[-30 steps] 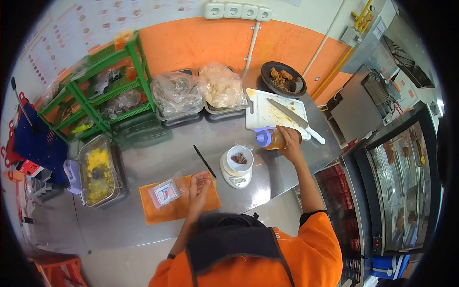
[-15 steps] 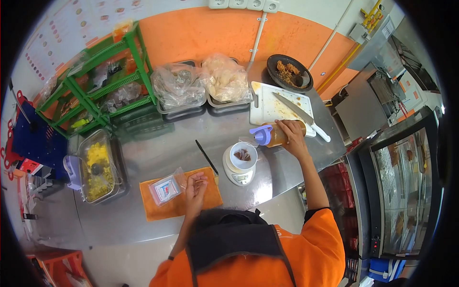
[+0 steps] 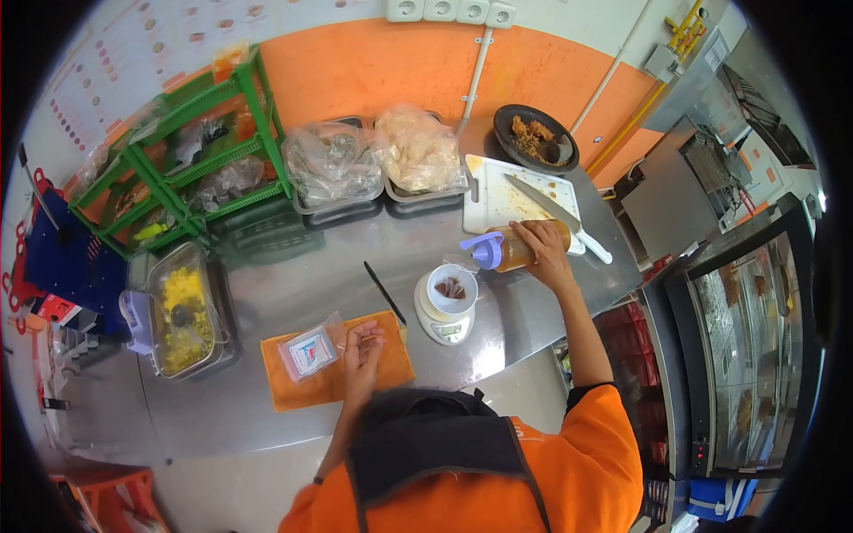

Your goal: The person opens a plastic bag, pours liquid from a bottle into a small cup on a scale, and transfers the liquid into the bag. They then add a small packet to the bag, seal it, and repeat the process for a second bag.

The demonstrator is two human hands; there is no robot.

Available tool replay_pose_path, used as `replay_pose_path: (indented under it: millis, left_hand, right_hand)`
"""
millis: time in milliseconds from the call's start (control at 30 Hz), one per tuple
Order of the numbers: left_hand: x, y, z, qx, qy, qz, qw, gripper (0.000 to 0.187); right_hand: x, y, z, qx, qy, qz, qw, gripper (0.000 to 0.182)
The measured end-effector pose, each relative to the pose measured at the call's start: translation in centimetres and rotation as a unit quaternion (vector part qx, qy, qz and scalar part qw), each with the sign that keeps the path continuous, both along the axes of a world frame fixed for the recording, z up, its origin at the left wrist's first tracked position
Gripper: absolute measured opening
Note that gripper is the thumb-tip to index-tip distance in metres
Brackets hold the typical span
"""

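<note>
My right hand (image 3: 547, 251) is wrapped round a squeeze bottle (image 3: 514, 250) of brown sauce with a purple cap. The bottle lies tilted on its side, its spout pointing left, just above and to the right of a white bowl (image 3: 452, 290). That bowl stands on a small digital kitchen scale (image 3: 447, 329) and holds a clear plastic bag with something brown inside. My left hand (image 3: 362, 348) hovers over an orange cloth (image 3: 291, 387), fingers loosely curled and apart, nothing visible in them. Beside it lies a packet of small plastic bags (image 3: 311, 352).
A knife (image 3: 544, 203) rests on a white cutting board (image 3: 487, 206), with a stone mortar (image 3: 538, 138) behind. Bagged trays (image 3: 333, 210), a green rack (image 3: 191, 169) and a container of yellow food (image 3: 183, 311) line the back and left. A black stick (image 3: 384, 291) lies left of the scale.
Almost nothing differs. The view has shifted very slightly; both hands and the bottle keep their places.
</note>
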State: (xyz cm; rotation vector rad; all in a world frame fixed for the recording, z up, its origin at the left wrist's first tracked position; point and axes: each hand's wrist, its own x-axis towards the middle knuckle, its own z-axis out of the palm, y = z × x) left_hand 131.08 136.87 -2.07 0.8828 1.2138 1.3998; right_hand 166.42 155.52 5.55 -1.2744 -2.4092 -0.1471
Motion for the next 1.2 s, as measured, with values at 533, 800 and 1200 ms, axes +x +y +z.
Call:
replay_pose_path:
  millis: [533,800,1200]
  left_hand:
    - [-0.1,-0.1,0.0,0.006,-0.013,0.006,1.000,0.027]
    - [-0.2,-0.1,0.0,0.011,-0.007,0.006,1.000,0.027]
    - [-0.3,-0.2,-0.2,0.006,-0.006,0.006,1.000,0.028]
  right_hand:
    - [-0.4,0.3,0.9,0.059,-0.036,0.023,0.997,0.078]
    - [-0.6,0.2,1.5,0.077,-0.075,0.018,0.994,0.074]
    - [-1.0,0.1,2.1,0.103,-0.086,0.016,0.991,0.064]
